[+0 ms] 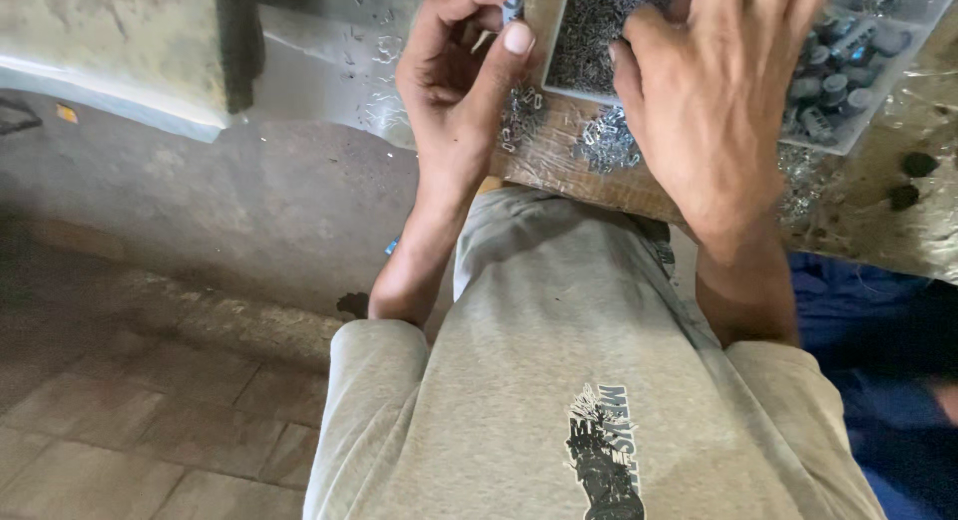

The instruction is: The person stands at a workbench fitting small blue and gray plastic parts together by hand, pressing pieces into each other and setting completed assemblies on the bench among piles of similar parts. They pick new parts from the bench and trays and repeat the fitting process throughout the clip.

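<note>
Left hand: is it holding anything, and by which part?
The left hand pinches a small grey cylindrical part by its lower end between thumb and fingers.

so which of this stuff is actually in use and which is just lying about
In use:
- left hand, pinching a small grey cylindrical part
- right hand, fingers in the tray of tiny metal clips
- loose clips on the wooden board

Lying about:
- tray of grey cylinders
- two dark round bits
- brick floor
</note>
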The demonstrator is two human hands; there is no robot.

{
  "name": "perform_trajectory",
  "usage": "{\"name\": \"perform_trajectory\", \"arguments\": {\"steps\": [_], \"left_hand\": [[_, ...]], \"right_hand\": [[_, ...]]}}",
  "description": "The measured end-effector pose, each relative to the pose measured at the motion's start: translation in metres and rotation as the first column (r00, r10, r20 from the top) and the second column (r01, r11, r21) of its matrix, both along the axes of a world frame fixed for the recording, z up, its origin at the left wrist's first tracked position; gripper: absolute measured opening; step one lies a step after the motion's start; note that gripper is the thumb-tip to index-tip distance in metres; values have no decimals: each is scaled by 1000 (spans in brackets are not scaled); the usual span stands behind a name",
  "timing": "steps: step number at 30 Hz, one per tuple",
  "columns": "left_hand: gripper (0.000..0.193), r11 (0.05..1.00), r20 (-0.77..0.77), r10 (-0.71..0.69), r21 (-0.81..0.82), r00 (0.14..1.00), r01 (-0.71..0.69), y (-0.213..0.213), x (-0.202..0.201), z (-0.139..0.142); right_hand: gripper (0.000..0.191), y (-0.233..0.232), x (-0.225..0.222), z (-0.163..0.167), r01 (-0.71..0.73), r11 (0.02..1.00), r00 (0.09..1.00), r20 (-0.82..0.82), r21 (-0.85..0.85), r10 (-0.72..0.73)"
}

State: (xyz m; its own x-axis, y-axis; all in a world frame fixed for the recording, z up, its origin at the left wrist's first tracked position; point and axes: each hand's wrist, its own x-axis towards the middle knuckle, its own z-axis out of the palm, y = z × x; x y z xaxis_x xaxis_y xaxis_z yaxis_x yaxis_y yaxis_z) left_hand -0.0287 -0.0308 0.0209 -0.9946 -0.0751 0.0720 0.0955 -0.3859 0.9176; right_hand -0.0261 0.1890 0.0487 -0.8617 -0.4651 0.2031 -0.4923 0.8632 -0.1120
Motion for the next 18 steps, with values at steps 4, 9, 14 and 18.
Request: {"name": "perform_trajectory", "arguments": {"steps": [4,9,14,18], "left_hand": [[17,985,113,-142,114,983,129,-12,3,-6],[17,952,115,-292,135,950,276,-10,1,-6],[18,935,151,-345,142,926,325,1,1,0],[19,931,130,-356,135,926,339,10,0,3]], "right_hand": [[12,-1,-6,-4,-8,1000,1000,7,-27,8],[14,-2,-12,-10,-20,997,997,-71,-79,14],[10,2,-9,-3,45,949,999,40,-313,-34],[8,6,-7,11,24,778,995,89,-627,42]]}}
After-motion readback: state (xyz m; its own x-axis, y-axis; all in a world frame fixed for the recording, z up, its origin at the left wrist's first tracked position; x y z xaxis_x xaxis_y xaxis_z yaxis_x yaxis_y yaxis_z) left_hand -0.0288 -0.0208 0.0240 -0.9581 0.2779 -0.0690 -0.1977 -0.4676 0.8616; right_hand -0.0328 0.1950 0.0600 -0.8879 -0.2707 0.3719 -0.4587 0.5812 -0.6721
